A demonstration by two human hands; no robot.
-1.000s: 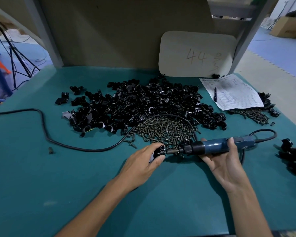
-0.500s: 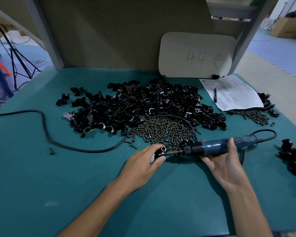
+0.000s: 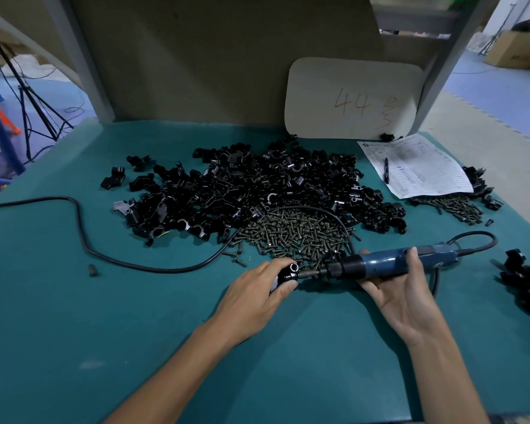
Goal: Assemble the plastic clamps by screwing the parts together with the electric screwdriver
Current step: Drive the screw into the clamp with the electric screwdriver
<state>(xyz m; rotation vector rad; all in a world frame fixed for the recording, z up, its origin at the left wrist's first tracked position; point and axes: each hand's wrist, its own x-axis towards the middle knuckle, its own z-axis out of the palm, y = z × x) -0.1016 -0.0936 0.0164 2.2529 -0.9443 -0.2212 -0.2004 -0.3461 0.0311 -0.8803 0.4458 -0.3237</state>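
Soft, dim overhead light washes the teal desk (image 3: pixel 62 347), leaving faint shadows beneath the left hand (image 3: pixel 254 295) and right hand (image 3: pixel 401 298). The heap of black clamp parts (image 3: pixel 257 185) swallows detail. Brighter light shows past the desk's far corners. Wide-angle distortion bows the desk's edges; its near edge blurs.

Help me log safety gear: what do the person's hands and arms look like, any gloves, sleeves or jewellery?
The left hand and right hand are bare, without gloves. The left forearm and right forearm are uncovered as far as the frame shows; no sleeve, watch, ring or bracelet is visible.
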